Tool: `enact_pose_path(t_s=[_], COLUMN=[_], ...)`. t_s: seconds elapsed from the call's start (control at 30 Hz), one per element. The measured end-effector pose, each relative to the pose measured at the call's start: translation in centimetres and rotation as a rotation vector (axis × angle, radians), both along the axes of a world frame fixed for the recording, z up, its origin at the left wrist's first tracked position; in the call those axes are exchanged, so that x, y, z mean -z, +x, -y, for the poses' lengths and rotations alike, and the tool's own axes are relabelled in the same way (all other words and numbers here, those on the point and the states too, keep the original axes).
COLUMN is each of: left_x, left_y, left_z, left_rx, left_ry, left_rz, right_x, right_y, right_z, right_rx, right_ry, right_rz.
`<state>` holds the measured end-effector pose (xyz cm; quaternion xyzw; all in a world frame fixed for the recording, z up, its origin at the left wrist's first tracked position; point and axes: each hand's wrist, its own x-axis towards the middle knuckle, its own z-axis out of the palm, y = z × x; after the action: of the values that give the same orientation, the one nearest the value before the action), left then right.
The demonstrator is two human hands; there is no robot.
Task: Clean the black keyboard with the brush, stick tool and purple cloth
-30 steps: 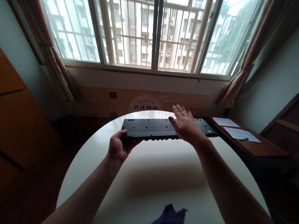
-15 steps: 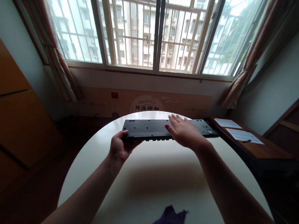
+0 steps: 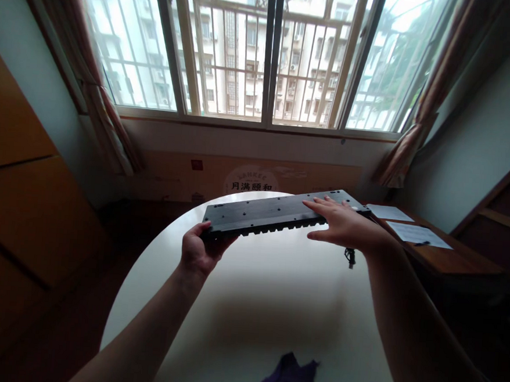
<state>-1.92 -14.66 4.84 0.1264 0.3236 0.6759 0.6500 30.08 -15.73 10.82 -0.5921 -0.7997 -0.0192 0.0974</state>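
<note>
A black keyboard (image 3: 262, 212) is held above the table, its screwed underside facing up and its keys pointing down along the near edge. My left hand (image 3: 201, 248) grips its left end, thumb on top and fingers underneath. My right hand (image 3: 340, 220) lies over the right part of the underside with fingers stretched and thumb apart. Below the right hand hangs a dark cable end with a plug (image 3: 350, 258). A crumpled purple cloth (image 3: 284, 379) lies on the table at the near edge of the view.
The round white table (image 3: 142, 299) stands beneath my hands. At the right, a brown wooden surface (image 3: 464, 261) bears paper sheets (image 3: 420, 234) and a pen. Beyond are a chair (image 3: 502, 214), a barred window (image 3: 268, 58) and curtains; orange-brown cabinets (image 3: 13, 209) stand at the left.
The keyboard's right end has tilted upward and its left end has shifted slightly left. My right hand has slid right along the underside. The hanging cable end has come into view.
</note>
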Motion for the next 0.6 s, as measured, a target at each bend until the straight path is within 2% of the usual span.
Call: enact_pose_path(t_s=[0.1,0.3,0.6], left_x=[-0.1,0.1,0.0], left_y=[-0.1,-0.5,-1.1], left_z=[0.0,-0.2,-0.4], left_rx=[-0.021,0.006,0.070], left_ry=[-0.011,0.065,0.091], left_rz=[0.015,0.037,0.035], right_x=[0.1,0.6,0.3], right_y=[0.5,0.3,0.2], right_z=[-0.3,-1.0,-0.8], right_rx=[0.062,0.147,0.013], right_ry=[0.014,0.259,0.471], right_rz=[0.017,-0.030,-0.092])
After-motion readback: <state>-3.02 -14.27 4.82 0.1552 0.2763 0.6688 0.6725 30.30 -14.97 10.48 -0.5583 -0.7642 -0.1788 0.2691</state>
